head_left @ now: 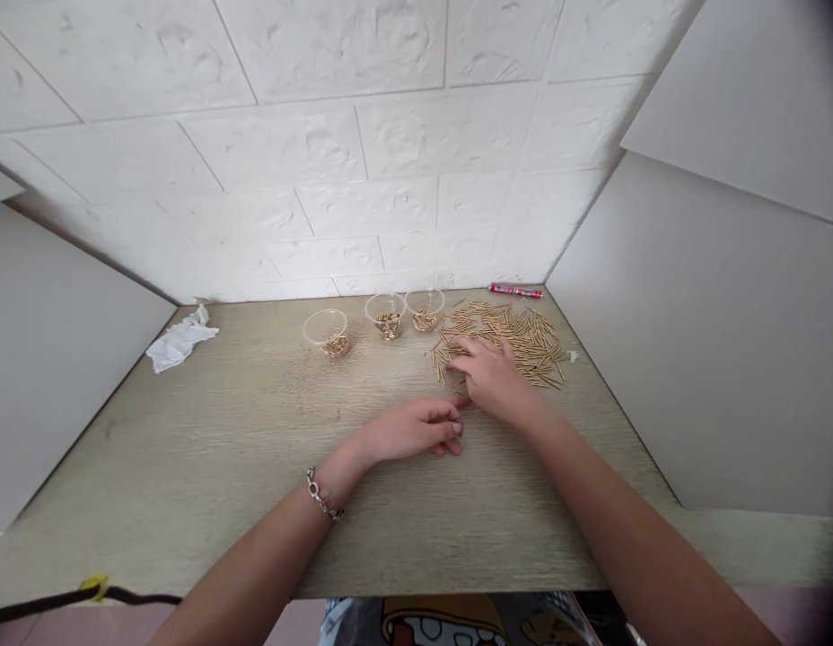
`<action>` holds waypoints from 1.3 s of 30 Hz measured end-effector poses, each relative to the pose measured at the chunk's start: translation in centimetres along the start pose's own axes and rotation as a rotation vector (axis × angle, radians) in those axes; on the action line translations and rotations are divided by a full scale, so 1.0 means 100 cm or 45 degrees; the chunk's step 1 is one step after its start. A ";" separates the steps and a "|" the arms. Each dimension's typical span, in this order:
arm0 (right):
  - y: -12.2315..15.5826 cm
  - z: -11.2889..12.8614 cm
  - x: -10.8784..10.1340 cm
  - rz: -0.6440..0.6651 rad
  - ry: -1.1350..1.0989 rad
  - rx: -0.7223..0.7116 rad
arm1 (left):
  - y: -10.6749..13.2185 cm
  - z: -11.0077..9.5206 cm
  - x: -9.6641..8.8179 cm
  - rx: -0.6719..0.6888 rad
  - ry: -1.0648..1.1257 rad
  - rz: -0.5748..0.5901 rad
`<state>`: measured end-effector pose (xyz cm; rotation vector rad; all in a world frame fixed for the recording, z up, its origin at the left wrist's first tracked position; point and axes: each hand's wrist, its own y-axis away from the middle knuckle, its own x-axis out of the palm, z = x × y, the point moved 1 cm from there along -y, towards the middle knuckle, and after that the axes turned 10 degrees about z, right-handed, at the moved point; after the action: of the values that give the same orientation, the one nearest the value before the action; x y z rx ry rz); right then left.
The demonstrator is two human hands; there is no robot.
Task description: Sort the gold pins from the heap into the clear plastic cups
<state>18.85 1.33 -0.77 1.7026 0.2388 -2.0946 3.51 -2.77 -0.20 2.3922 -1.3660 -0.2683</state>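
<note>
My right hand [494, 377] lies over the near left part of a spread of thin gold-coloured sticks [534, 341]. Its fingers are apart and touch the sticks; I cannot make out anything gripped in them. Just to its left, my left hand [420, 428] rests low over the table, with a chain bracelet on the wrist. One finger of it points toward the right hand, the others bend loosely, and no held thing shows. Left of the sticks stand three clear plastic cups, a right one [425, 309], a middle one [385, 314] and a left one [326, 327], each with small gold-coloured pieces inside.
Small brown crumbs are scattered on the wooden table [255, 449] around the left cup. A crumpled white tissue [180, 341] lies at the far left. A red wrapped stick-shaped packet [515, 291] lies by the brick-patterned wall [403, 206]. White panels [719, 341] bound both sides.
</note>
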 end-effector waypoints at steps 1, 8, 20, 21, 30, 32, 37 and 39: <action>0.000 -0.005 -0.003 -0.021 -0.011 0.026 | 0.000 0.000 0.000 0.001 -0.001 0.005; 0.003 -0.051 -0.021 -0.233 -0.024 0.328 | 0.001 0.000 -0.001 0.024 -0.013 0.019; -0.004 -0.042 -0.008 -0.183 -0.048 0.189 | 0.001 -0.002 0.000 0.016 -0.014 -0.002; -0.005 -0.041 -0.008 -0.186 -0.050 0.178 | 0.001 -0.002 0.000 0.015 -0.009 -0.003; -0.011 -0.044 -0.001 -0.217 -0.085 0.171 | 0.000 -0.001 0.000 0.034 -0.004 -0.022; -0.012 -0.045 0.000 -0.227 -0.087 0.169 | 0.001 0.000 0.000 0.039 -0.006 -0.023; -0.013 -0.044 0.002 -0.247 -0.068 0.151 | 0.000 0.000 0.000 0.042 -0.007 -0.020; -0.014 -0.044 0.002 -0.255 -0.064 0.144 | 0.000 0.000 0.000 0.036 -0.007 -0.018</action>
<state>22.11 4.25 -2.18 1.7511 0.2917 -2.3329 3.46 -2.80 -0.22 2.4272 -1.3645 -0.2614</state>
